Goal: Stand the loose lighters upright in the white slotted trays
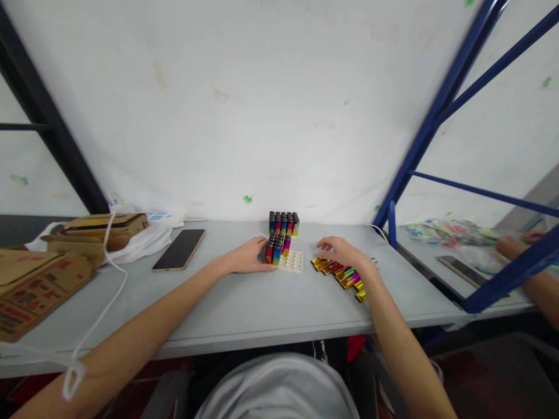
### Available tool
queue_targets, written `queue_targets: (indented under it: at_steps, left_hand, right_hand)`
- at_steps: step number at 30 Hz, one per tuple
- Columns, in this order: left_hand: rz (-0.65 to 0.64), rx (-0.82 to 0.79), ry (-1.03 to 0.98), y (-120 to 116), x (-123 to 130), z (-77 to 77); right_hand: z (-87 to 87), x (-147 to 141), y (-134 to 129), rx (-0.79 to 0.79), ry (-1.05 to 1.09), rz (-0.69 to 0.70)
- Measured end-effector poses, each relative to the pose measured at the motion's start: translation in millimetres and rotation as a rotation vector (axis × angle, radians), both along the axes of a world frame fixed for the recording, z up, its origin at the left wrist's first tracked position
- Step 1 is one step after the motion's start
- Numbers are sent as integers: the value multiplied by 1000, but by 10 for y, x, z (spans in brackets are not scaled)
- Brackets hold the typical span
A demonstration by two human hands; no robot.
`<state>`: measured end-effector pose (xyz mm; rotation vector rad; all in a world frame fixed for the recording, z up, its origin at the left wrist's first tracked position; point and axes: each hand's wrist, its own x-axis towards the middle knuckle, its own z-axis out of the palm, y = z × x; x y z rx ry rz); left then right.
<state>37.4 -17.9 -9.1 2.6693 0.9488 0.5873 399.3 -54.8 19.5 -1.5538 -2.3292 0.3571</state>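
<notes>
Near the middle of the table, a white tray [292, 262] with rows of round holes carries several upright lighters [274, 250] at its left side. They are shiny, multicoloured and black-topped. My left hand [250, 256] is curled around the tray's left end, thumb and fingers against the tray and its lighters. My right hand [339, 250], fingers bent and slightly apart, hovers over the left part of a row of loose lighters [345, 277], gold, red and purple, lying on their sides. Nothing shows between its fingers. Part of that row is hidden by my right wrist.
A full block of upright lighters [284, 223] stands by the wall. To the left lie a phone [180, 250], cardboard boxes [48, 273] and a white cable [107, 256]. A blue metal frame [430, 125] rises at right; beyond it another person's hands [513, 247] work near plastic bags.
</notes>
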Motion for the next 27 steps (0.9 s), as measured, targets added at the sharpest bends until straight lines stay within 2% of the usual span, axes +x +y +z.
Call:
queue_targets:
  at_steps: [3, 5, 9, 12, 21, 24, 27]
  left_hand:
    - [-1, 4, 11, 3, -1, -1]
    - [-5, 13, 8, -2, -4, 1]
    - [-7, 16, 9, -11, -9, 6]
    - [-6, 7, 6, -10, -14, 6]
    - [-8, -19, -2, -1, -26, 1]
    - [-9, -25, -12, -11, -21, 7]
    - [-20, -23, -20, -21, -18, 14]
  right_hand:
    - [-42, 76, -1, -112, 33, 13]
    - [-79, 63, 16, -124, 53, 23]
    - [-140, -9, 69, -17, 15, 58]
    - [-122, -45, 67, 111, 22, 58]
    - [109, -234, -44, 284, 414, -69]
    - [142, -374, -70, 164, 648, -86]
    - [152, -529, -125, 16, 923, -30]
